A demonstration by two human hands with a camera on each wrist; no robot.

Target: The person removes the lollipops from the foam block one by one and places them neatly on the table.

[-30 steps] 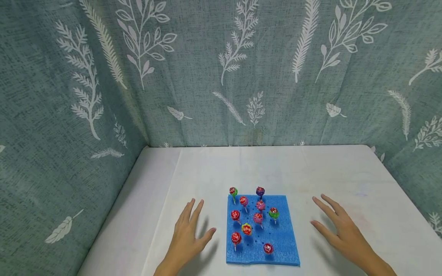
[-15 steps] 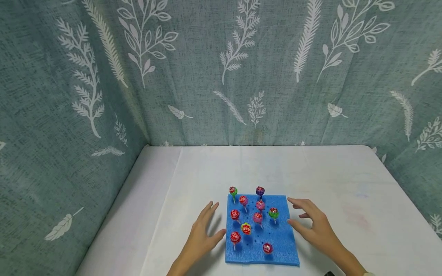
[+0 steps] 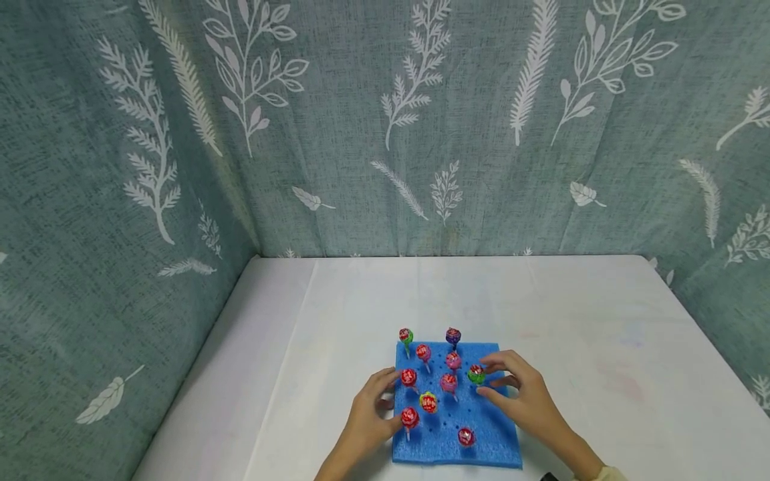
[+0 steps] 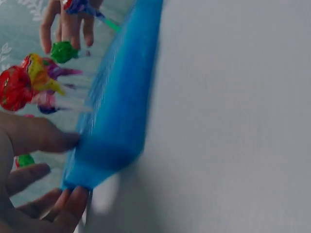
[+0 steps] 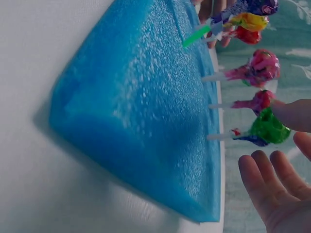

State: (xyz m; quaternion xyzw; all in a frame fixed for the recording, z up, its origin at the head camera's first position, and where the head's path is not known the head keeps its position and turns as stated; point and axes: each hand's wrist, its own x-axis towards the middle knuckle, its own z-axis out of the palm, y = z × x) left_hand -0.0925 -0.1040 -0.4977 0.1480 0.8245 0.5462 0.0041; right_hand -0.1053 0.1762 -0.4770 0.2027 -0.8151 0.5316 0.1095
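Observation:
A blue foam block (image 3: 481, 421) lies on the white table, with several wrapped lollipops standing in it on their sticks. My left hand (image 3: 368, 411) is at its left side; in the left wrist view the thumb (image 4: 58, 140) lies at the block's upper edge and the fingertips (image 4: 75, 199) at its corner. In the head view that thumb comes close to a red lollipop (image 3: 410, 417). My right hand (image 3: 522, 394) reaches over the right side, thumb and fingers spread around a green lollipop (image 5: 269, 127). In the right wrist view the lower fingers (image 5: 257, 170) are apart from it.
Small holes dot the foam between the sticks. Single lollipops include a purple one (image 3: 453, 335) at the back and a red one (image 3: 466, 437) near the front edge. A green leaf-patterned curtain (image 3: 349, 133) hangs behind and beside the table (image 3: 337, 294).
Both hands have moved inward from either side of the foam block. The left has come to its left edge, the right to the green lollipop. The lollipops keep their places.

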